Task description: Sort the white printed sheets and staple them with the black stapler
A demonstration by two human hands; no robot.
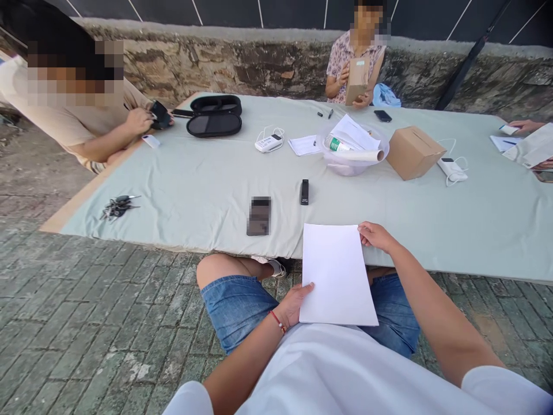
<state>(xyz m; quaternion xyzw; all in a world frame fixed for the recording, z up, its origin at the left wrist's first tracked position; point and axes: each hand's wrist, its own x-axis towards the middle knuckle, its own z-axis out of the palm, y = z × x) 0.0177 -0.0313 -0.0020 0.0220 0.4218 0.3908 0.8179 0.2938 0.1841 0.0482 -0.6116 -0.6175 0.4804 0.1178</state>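
A white sheet of paper [336, 271], blank on its upper face, lies between my hands, over my lap and the near table edge; whether there are more sheets beneath it I cannot tell. My left hand [296, 301] grips its left edge, thumb on top and fingers hidden underneath. At the top right corner, my right hand [375, 236] pinches the paper between thumb and fingers. Beyond the paper, a small black device [305, 192] and a dark phone [258, 216] rest on the cloth.
The cloth-covered table [207, 173] carries keys [118, 207], a black case [215, 118], a white power bank [268, 142], a plastic bowl [345, 167] with papers and a bottle, and a cardboard box [415, 153]. People sit at the left and far sides; another person's hands [525, 127] show at right.
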